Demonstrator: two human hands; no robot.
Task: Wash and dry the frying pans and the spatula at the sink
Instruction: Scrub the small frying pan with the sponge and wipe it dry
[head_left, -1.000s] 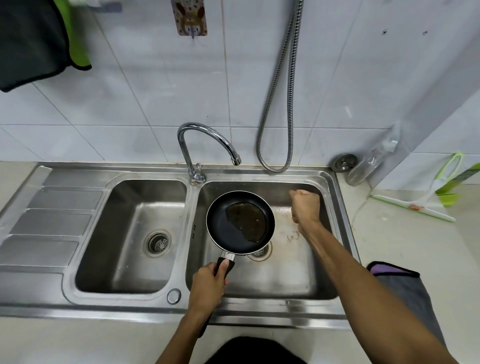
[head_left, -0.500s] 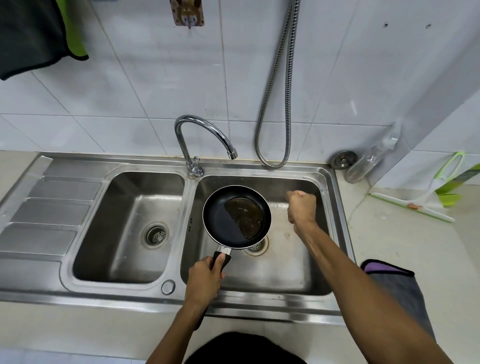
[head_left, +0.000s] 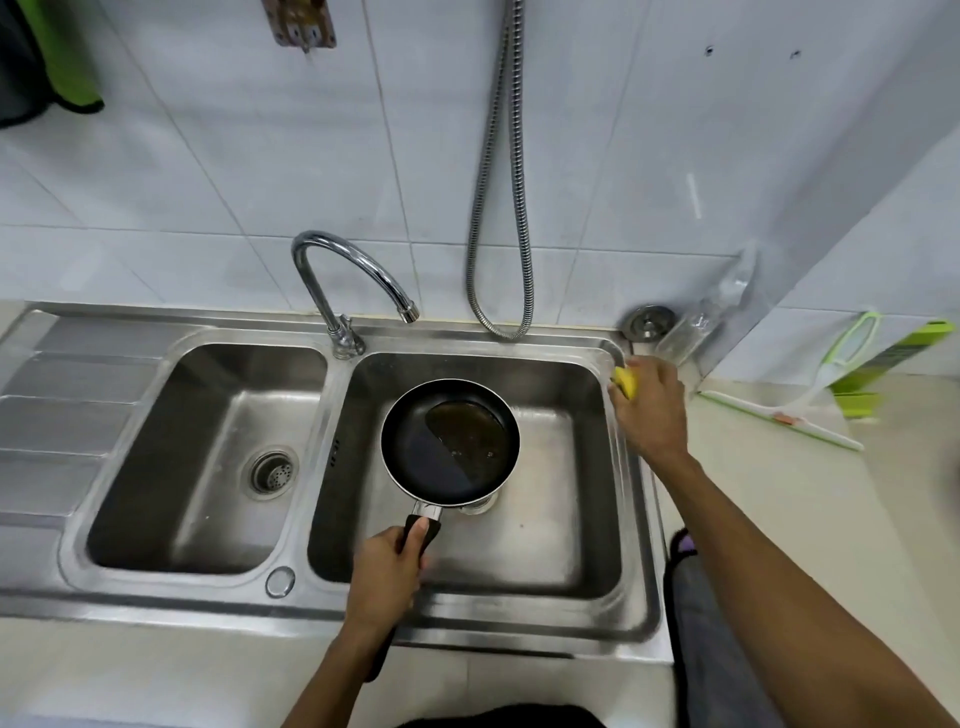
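A small black frying pan (head_left: 450, 441) hangs level over the right sink basin (head_left: 545, 551), with brownish liquid pooled in its far right half. My left hand (head_left: 387, 571) grips its black handle from the near side. My right hand (head_left: 649, 408) sits on the sink's right rim near the back corner, its fingers curled over a yellow sponge (head_left: 625, 381), of which only a small piece shows. No spatula or second pan is in view.
The curved tap (head_left: 353, 275) stands between the two basins, spout over the right one. A metal shower hose (head_left: 501, 208) hangs on the wall. A drain plug (head_left: 648, 321) and clear bottle (head_left: 711, 317) sit behind the sink. A squeegee (head_left: 800, 415) and grey cloth (head_left: 711, 623) lie on the right counter.
My right hand moved from above the right basin, where it was a fist, out to the sink's right rim and onto the yellow sponge. The pan stayed held over the basin.
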